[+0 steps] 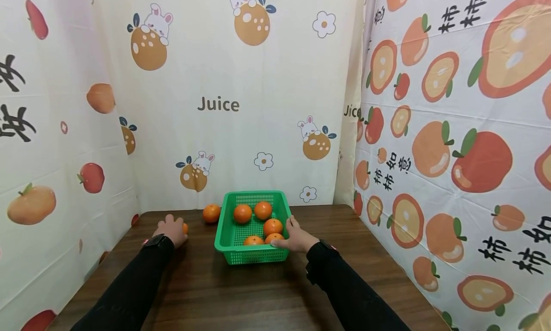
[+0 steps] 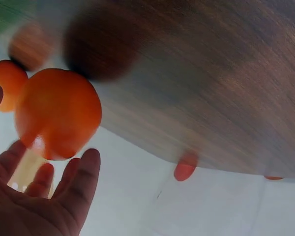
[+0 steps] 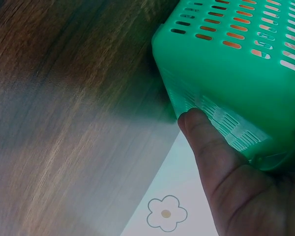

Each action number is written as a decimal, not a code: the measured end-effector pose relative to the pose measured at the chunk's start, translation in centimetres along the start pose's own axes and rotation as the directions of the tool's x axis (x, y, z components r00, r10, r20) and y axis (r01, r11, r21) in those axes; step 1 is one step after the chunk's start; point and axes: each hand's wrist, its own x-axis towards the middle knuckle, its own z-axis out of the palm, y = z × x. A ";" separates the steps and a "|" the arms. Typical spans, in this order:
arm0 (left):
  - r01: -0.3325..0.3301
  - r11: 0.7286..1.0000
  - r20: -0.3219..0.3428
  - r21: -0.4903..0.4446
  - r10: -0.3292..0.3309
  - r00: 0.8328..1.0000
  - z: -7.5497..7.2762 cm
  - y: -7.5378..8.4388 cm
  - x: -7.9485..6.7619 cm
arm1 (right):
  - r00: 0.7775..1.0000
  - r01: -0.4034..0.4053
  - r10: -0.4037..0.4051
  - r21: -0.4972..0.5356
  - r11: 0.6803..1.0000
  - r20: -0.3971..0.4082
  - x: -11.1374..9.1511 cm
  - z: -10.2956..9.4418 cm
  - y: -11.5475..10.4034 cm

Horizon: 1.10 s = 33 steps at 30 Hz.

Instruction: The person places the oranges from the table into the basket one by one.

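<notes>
Near the table's left edge, my left hand (image 1: 170,230) reaches around an orange (image 2: 58,114), mostly hidden by the hand in the head view. In the left wrist view the fingers (image 2: 81,184) are spread and loosely bent beside the fruit, and the thumb shows at the left border. My right hand (image 1: 297,236) holds the green plastic basket (image 1: 257,255) by its right side, thumb over the rim and fingers (image 3: 206,140) along the outer wall. Inside the basket lie several oranges (image 1: 243,214).
Another orange (image 1: 211,213) sits on the brown wooden table (image 1: 193,292), just left of the basket. A pale printed curtain (image 1: 215,144) hangs behind the table, with fruit-printed cloth (image 1: 452,187) on the right and a similar cloth on the left.
</notes>
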 end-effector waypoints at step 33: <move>-0.182 0.980 0.107 -0.076 0.189 0.976 2.3 1.2 0.0 | 1.000 0.001 -0.001 0.019 1.000 0.010 -0.4 -0.1 -0.2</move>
